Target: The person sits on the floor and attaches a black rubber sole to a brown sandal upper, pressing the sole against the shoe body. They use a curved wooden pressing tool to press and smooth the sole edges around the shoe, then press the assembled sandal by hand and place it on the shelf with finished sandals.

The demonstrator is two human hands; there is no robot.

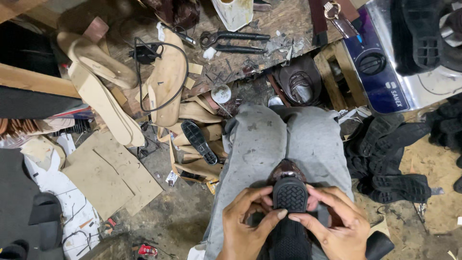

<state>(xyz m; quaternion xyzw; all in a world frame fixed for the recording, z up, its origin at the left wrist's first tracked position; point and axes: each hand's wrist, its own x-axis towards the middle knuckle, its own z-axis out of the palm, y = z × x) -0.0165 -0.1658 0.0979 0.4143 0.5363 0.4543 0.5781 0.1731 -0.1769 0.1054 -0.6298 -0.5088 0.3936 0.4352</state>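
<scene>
Head view, workshop floor and bench. Item in hand: brown shoe [287,171] with black treaded sole [290,195], sole up, resting on the grey-trousered lap [269,139]. Left hand [245,226] curled closed around the shoe's left side, thumb pressed on the sole. Right hand [337,226] closed likewise on the right side, thumb on the sole edge.

Containers: white jug [234,12] on the wooden bench [284,21], contents not discernible; small round tin [221,93] just below the bench edge, pale inside.

Also: black pincers [233,41] on the bench; tan insoles [103,86] at left; pile of black soles [390,159] at right; cardboard sheets [108,173] on the floor.
</scene>
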